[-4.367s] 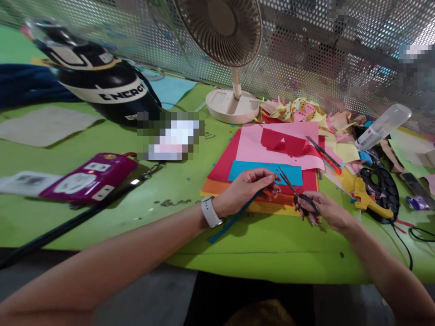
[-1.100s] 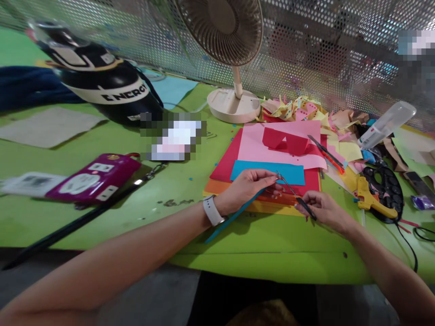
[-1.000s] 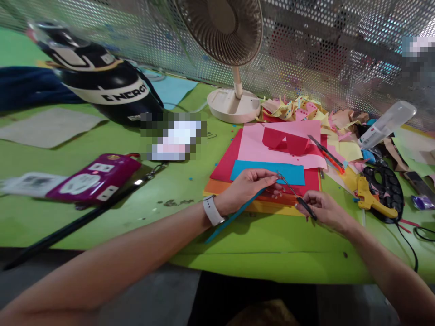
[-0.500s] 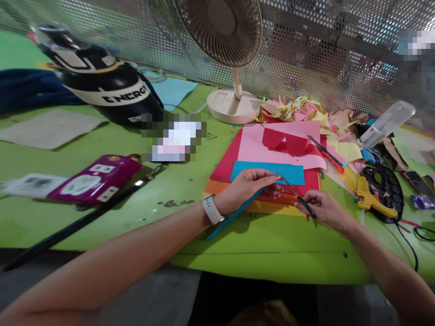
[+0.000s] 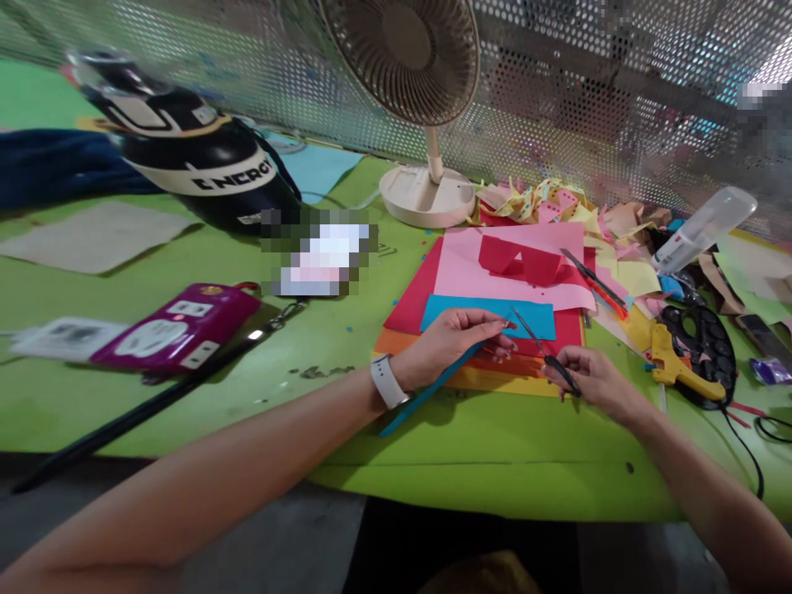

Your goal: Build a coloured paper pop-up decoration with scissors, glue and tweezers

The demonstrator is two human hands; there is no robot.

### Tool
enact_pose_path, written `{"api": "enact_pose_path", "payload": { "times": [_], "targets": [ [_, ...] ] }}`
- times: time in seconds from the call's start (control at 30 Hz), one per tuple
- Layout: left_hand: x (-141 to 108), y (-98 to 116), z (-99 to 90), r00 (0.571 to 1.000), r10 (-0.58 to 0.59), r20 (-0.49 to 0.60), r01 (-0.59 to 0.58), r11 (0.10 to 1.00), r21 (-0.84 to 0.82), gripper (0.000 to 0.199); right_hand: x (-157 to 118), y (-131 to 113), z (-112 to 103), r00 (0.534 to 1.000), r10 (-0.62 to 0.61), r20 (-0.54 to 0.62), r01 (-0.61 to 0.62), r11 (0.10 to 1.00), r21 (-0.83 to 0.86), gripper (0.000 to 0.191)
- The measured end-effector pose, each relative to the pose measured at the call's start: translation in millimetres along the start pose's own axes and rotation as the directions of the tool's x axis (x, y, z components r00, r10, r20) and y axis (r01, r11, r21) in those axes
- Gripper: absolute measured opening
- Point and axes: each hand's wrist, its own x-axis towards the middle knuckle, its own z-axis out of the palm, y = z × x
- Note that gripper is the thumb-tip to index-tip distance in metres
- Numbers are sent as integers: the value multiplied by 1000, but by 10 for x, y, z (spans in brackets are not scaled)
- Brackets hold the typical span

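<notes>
Left hand (image 5: 461, 337): fingertips pinched on blue paper strip (image 5: 426, 391), free end slanting toward the table's (image 5: 495, 450) near edge. Right hand (image 5: 591, 381): clamped on black-handled scissors (image 5: 562, 373) by the paper stack's (image 5: 413, 289) near right corner; blade tips just beside left fingertips.

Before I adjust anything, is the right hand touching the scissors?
Touching. The head view shows the right hand with its fingers around the scissors at the handle end.

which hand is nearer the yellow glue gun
The right. The right hand, gripping the scissors, is just left of the glue gun, not touching it. The left hand, holding a blue paper strip, is farther left, beyond the scissors.
</notes>
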Motion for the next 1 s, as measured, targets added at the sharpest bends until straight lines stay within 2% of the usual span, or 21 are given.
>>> {"api": "enact_pose_path", "payload": {
  "times": [0.33,0.6,0.8,1.0],
  "targets": [
    [16,-44,-18,999,-38,14,39,998,-50,19,20,106,34,999,21,30,-22,1000,1,54],
    [3,-16,-3,999,-49,-2,49,996,-73,16,25,102,26,999,24,33,-24,1000,-2,52],
    [11,-18,-16,999,-44,-2,44,998,-51,17,35,142,23,1000,2,30,-2,1000,10,51],
    [27,-8,-49,1000,-12,6,12,1000,17,19,30,69,12,1000,0,-11,0,1000,12,55]
  ]
}}
